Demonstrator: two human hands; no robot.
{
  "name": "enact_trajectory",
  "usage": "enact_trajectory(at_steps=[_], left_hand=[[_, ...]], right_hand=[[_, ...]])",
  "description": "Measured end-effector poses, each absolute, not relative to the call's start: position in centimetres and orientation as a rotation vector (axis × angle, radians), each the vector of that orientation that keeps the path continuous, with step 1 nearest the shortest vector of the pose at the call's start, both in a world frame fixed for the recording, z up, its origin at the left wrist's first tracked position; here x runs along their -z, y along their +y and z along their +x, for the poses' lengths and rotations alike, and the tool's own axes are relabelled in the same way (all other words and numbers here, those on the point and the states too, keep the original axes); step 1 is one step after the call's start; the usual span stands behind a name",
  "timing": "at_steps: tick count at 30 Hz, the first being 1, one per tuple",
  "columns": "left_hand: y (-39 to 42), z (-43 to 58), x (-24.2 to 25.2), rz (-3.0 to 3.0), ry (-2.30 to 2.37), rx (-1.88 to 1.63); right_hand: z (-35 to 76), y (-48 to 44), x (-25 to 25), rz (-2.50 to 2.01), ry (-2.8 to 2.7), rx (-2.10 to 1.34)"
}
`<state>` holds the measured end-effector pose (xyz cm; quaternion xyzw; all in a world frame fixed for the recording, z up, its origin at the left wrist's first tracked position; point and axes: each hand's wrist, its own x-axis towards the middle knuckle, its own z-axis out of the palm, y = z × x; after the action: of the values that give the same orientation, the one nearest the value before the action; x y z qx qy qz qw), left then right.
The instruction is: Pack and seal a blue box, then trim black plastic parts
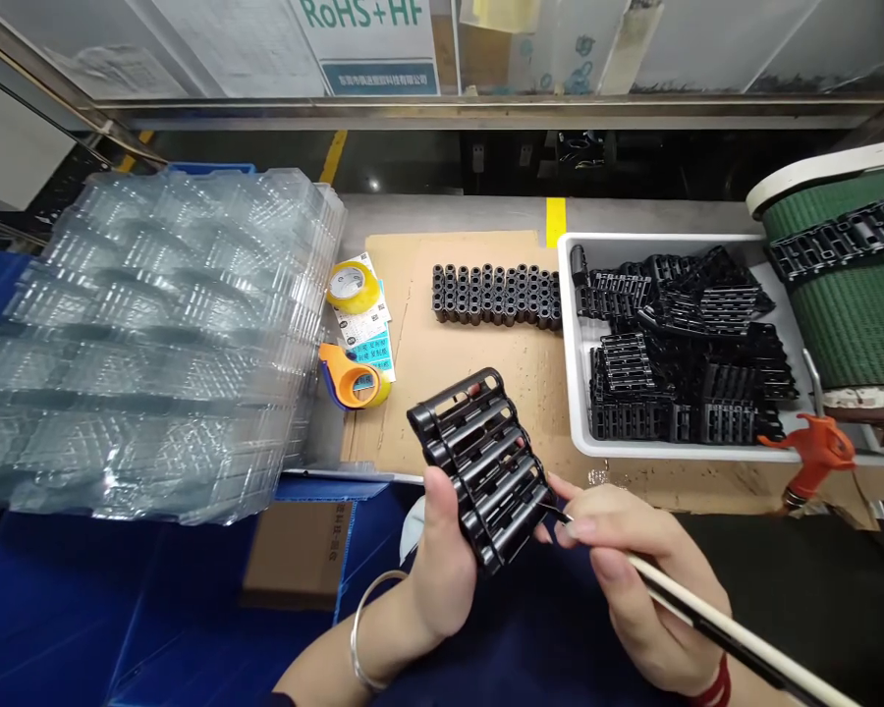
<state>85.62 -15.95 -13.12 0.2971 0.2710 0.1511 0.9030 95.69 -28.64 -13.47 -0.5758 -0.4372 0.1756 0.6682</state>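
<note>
My left hand (446,555) is closed around a black plastic part (486,462) with several parallel tube-like ribs, held tilted above the cardboard. The thumb lies along its near left edge, and the other fingers are mostly hidden behind it. My right hand (648,579) grips a slim hand tool (699,614) with a long cream and black handle. The tool's dark, thin tip meets the lower right edge of the part; its exact shape is too small to tell. Beyond the hands, a row of black tubular plastic parts (497,295) stands on the cardboard sheet (442,363).
A white bin (575,393) at right holds many black plastic parts. An orange-handled tool (810,457) hangs at its front edge, beside a green conveyor belt (840,304). Clear plastic trays (147,344) are stacked at left, near yellow tape (354,287) and an orange tape dispenser (350,378).
</note>
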Motion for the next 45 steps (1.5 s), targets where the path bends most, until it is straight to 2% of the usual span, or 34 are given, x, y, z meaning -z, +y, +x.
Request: enact_trajectory(at_steps=[6, 12, 20, 45], left_hand=[[-16.2, 85.6, 13.1, 0.742, 0.498, -0.184], [-16.2, 85.3, 13.5, 0.854, 0.513, -0.252], [-15.9, 85.4, 13.9, 0.850, 0.512, -0.217], [-15.8, 85.9, 13.4, 0.765, 0.500, -0.160]], right_hand=[[96.1, -27.8, 13.1, -1.354, -1.102, -0.268], [96.0, -28.0, 13.1, -1.427, -1.148, -0.217], [95.3, -28.7, 13.4, -1.469, -0.860, -0.527], [95.1, -28.8, 14.2, -1.408, -0.916, -0.444]])
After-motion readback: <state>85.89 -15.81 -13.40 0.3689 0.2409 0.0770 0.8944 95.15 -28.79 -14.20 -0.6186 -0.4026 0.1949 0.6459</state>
